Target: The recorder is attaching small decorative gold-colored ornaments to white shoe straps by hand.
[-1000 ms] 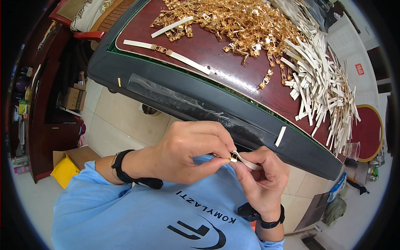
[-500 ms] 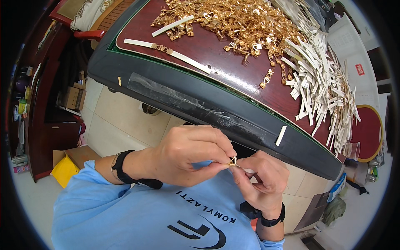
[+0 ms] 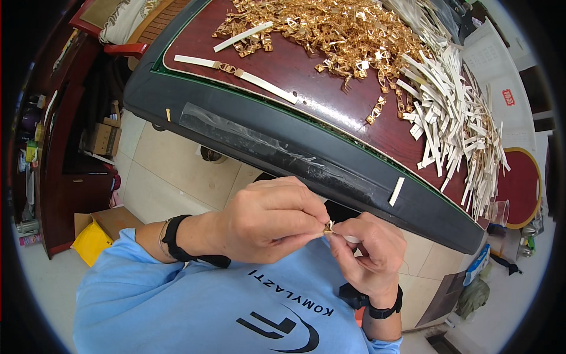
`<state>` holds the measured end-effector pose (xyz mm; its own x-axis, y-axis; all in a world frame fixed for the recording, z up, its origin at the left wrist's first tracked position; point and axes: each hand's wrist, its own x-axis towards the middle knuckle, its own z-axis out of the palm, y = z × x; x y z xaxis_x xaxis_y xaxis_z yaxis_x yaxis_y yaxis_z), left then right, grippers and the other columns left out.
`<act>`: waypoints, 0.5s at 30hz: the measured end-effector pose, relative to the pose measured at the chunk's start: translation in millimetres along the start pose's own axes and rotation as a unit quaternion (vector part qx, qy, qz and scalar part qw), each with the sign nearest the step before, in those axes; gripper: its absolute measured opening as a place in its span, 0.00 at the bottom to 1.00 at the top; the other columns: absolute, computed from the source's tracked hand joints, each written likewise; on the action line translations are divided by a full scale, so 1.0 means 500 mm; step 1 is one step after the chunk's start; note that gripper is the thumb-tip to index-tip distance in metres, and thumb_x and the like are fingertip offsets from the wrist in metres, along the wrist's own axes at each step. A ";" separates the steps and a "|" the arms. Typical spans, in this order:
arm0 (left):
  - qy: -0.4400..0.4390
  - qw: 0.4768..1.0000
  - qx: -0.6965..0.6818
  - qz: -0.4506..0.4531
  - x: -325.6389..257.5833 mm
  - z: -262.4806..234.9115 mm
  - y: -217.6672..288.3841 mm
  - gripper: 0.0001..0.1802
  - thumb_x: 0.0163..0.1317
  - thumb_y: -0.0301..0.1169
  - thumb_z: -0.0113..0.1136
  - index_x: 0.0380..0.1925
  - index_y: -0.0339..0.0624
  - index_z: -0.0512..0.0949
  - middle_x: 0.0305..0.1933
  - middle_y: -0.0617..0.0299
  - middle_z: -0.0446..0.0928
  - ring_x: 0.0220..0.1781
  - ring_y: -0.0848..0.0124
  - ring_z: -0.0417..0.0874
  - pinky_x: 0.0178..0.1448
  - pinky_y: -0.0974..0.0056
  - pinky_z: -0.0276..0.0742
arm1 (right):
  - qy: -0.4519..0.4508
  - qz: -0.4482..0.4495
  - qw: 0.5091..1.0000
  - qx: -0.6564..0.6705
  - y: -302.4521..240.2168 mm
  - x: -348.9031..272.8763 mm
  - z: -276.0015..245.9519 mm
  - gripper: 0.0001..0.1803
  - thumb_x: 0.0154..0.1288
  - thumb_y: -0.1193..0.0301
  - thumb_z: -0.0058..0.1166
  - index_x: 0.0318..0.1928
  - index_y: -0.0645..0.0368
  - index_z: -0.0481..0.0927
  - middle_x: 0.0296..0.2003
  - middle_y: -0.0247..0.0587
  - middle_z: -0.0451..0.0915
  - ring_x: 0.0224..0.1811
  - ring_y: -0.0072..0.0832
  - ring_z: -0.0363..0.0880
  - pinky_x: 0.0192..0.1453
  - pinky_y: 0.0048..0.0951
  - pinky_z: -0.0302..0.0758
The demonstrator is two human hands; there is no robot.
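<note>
Just in front of my chest, my left hand [image 3: 277, 218] is closed in a pinch on a small gold metal buckle [image 3: 329, 227]. Most of the buckle hides behind the fingertips. My right hand [image 3: 374, 248] meets it there, thumb and forefinger pinching a white strip [image 3: 352, 239] whose end shows between the fingers. Whether the strip sits inside the buckle I cannot tell. On the table beyond lies a gold buckle [image 3: 227, 68] joined to a white strip at each side. A single white strip [image 3: 397, 192] rests on the dark table edge near my right hand.
A large heap of gold buckles [image 3: 330, 29] covers the far part of the reddish-brown table [image 3: 265, 68]. To its right spreads a pile of white strips [image 3: 451, 130]. The padded black rim [image 3: 236, 127] runs between my hands and the tabletop. An open cardboard box [image 3: 112, 224] stands at left.
The buckle has turned slightly between my fingertips, and less of it shows. Both hands have shifted only a little and keep their pinches.
</note>
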<state>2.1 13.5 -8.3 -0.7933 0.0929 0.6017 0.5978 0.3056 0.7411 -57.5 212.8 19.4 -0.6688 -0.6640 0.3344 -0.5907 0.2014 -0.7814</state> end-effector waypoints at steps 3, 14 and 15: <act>-0.011 0.999 -0.023 0.022 0.001 -0.001 -0.006 0.10 0.46 0.16 0.69 0.30 0.36 0.81 0.36 0.54 0.82 0.32 0.63 0.82 0.35 0.62 0.77 | -0.039 -0.025 0.999 0.016 0.007 -0.003 0.001 0.12 0.47 0.85 0.65 0.33 0.62 0.80 0.18 0.36 0.73 0.16 0.26 0.72 0.19 0.24 0.65; -0.012 0.998 -0.053 -0.011 0.014 0.002 0.008 0.12 0.43 0.13 0.67 0.26 0.38 0.78 0.33 0.56 0.80 0.29 0.65 0.81 0.33 0.64 0.76 | -0.006 -0.035 0.999 0.021 0.000 -0.007 -0.003 0.10 0.49 0.85 0.64 0.33 0.62 0.79 0.19 0.36 0.74 0.17 0.25 0.71 0.20 0.24 0.66; -0.013 0.998 -0.053 -0.010 0.016 0.002 0.009 0.12 0.43 0.13 0.67 0.26 0.38 0.78 0.33 0.56 0.80 0.29 0.65 0.81 0.33 0.64 0.76 | -0.004 -0.036 0.999 0.021 -0.002 -0.006 -0.006 0.10 0.49 0.85 0.64 0.33 0.62 0.79 0.19 0.36 0.74 0.17 0.25 0.71 0.20 0.24 0.66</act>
<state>-1.6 16.8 -0.6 -0.8068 0.1121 0.5802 0.5900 0.2062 0.7806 -56.3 216.7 20.7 -0.6215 -0.6820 0.3855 -0.6174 0.1235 -0.7769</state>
